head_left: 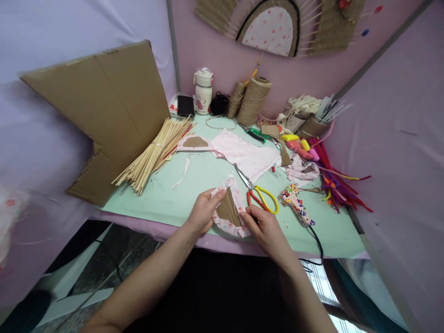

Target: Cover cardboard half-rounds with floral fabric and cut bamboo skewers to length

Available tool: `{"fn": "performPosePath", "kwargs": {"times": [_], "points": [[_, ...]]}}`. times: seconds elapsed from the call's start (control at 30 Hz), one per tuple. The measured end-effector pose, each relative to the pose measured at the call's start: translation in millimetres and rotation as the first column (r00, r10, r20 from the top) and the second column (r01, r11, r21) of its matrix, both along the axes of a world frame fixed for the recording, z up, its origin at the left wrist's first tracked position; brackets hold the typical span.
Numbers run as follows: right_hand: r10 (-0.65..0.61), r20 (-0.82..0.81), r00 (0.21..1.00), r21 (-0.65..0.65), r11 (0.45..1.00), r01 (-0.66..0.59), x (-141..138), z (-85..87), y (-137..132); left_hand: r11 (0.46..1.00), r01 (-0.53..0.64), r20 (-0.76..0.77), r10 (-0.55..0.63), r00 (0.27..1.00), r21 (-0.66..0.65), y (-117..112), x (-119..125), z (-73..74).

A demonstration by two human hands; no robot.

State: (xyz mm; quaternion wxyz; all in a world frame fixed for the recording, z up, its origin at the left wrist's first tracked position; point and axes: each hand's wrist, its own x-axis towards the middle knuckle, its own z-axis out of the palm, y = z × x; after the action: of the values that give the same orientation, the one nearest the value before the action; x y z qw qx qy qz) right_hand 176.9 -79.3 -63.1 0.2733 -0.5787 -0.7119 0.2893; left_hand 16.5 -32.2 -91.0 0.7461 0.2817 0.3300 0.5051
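Observation:
Between my two hands is a half-round cardboard piece (227,209) with pink spotted fabric folded over its edge. My left hand (205,210) pinches its upper left side, thumb on top. On the right side, my right hand (262,226) grips the fabric edge with bent fingers. Just beyond lie scissors (258,194) with red and yellow handles, blades parted. A glue gun (297,206) with a colourful pattern rests to the right of my right hand. Farther back are a spotted fabric sheet (244,150) and a second fabric-edged cardboard half-round (195,142).
A bundle of wooden sticks (156,152) lies at left before a large cardboard sheet (114,106). Along the back stand a white bottle (203,92) and twine spools (254,99). Pipe cleaners (335,178) spread at right. The glue gun's cord (319,245) hangs over the front edge.

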Motion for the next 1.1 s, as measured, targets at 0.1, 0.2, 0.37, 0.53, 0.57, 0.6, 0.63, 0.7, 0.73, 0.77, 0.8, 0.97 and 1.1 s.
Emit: {"fn": "performPosePath", "kwargs": {"times": [0.1,0.2,0.37,0.53,0.57,0.6,0.63,0.7,0.73,0.77,0.8,0.97,1.1], "points": [[-0.001,-0.024,1.000,-0.015,1.000,0.001,1.6,-0.6,0.8,1.000,0.005,0.036,-0.004,0.999,-0.028,-0.3,-0.1,0.5],[-0.017,-0.046,0.999,-0.021,1.000,0.016,2.5,-0.3,2.5,0.993,0.076,0.179,-0.058,0.982,-0.095,0.7,-0.8,1.6],[-0.008,-0.057,0.998,-0.023,1.000,0.006,1.0,-0.9,3.6,0.989,0.101,0.153,-0.085,0.985,-0.104,3.1,-2.9,0.7],[0.007,-0.089,0.996,-0.063,0.998,-0.013,3.1,-4.2,5.0,0.995,0.044,0.049,-0.040,0.998,-0.084,2.9,-2.0,0.0],[0.006,-0.108,0.994,-0.077,0.997,-0.014,4.1,-5.0,6.1,0.994,0.050,0.080,-0.043,0.996,-0.094,2.4,-2.3,0.2],[-0.002,-0.133,0.991,-0.087,0.996,-0.010,5.2,-5.8,7.5,0.991,0.084,0.134,-0.069,0.989,-0.107,1.6,-3.0,0.4],[-0.022,-0.161,0.987,-0.089,0.996,0.008,6.0,-6.6,9.1,0.984,0.140,0.201,-0.115,0.973,-0.114,0.7,-4.1,0.6],[-0.091,-0.216,0.972,-0.070,0.994,0.078,6.9,-8.1,12.4,0.956,0.279,0.316,-0.239,0.918,-0.086,-1.4,-6.8,0.8],[-0.130,-0.239,0.962,-0.055,0.991,0.121,6.6,-8.7,14.0,0.941,0.334,0.334,-0.297,0.894,-0.057,-2.5,-7.8,0.6],[-0.167,-0.256,0.952,-0.040,0.986,0.162,5.9,-9.3,15.5,0.929,0.370,0.319,-0.343,0.883,-0.026,-3.6,-8.3,0.3],[-0.199,-0.266,0.943,-0.025,0.980,0.200,4.7,-9.9,16.6,0.924,0.382,0.274,-0.369,0.888,0.003,-4.7,-8.1,-0.2],[-0.241,-0.306,0.921,0.065,0.960,0.273,-3.4,-13.3,17.5,0.943,0.308,-0.056,-0.303,0.951,0.127,-9.3,0.1,-4.3],[-0.207,-0.427,0.880,0.052,0.966,0.253,-3.6,-13.9,13.6,0.969,0.220,-0.116,-0.207,0.971,0.116,-10.5,3.0,-7.3]]}}
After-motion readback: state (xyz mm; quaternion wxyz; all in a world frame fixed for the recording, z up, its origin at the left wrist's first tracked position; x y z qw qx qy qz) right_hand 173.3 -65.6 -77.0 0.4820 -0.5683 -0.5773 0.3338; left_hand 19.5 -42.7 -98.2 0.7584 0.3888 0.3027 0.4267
